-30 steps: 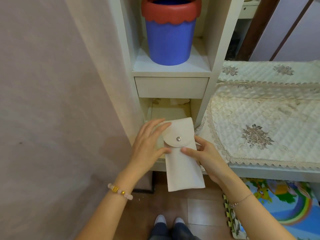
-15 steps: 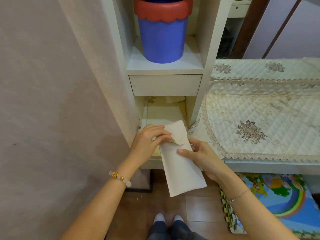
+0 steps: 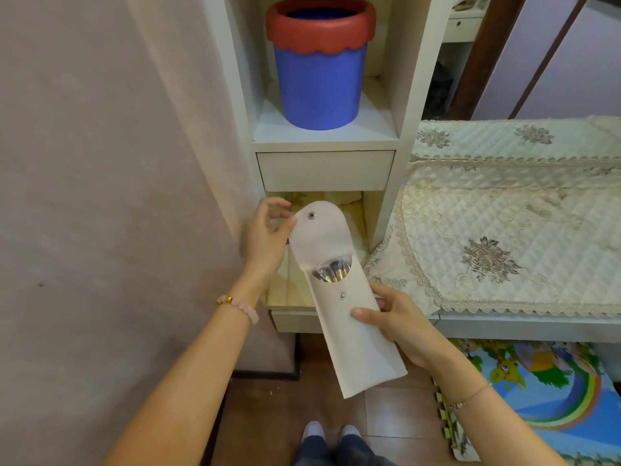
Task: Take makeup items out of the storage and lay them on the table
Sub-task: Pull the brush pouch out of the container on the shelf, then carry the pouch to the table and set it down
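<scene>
Hands: right hand (image 3: 401, 326) grips the cream pouch (image 3: 349, 317) at mid-body, thumb across the front; left hand (image 3: 267, 235) pinches the edge of the flap (image 3: 317, 230) between thumb and fingertips. Pouch: held in the air, tilted, in front of the open drawer (image 3: 292, 297) of the white shelf unit (image 3: 408, 105). Change from half a second ago: the flap, then folded down under the left hand, now stands raised and unsnapped, both snap halves exposed, and metallic brush ends (image 3: 332, 272) show in the mouth. Surroundings: closed drawer above; blue bin (image 3: 319, 82) with red rim on the shelf over it; tabletop under a quilted lace-edged cloth (image 3: 504, 237) to the right; colourful floor mat (image 3: 537, 391) below.
</scene>
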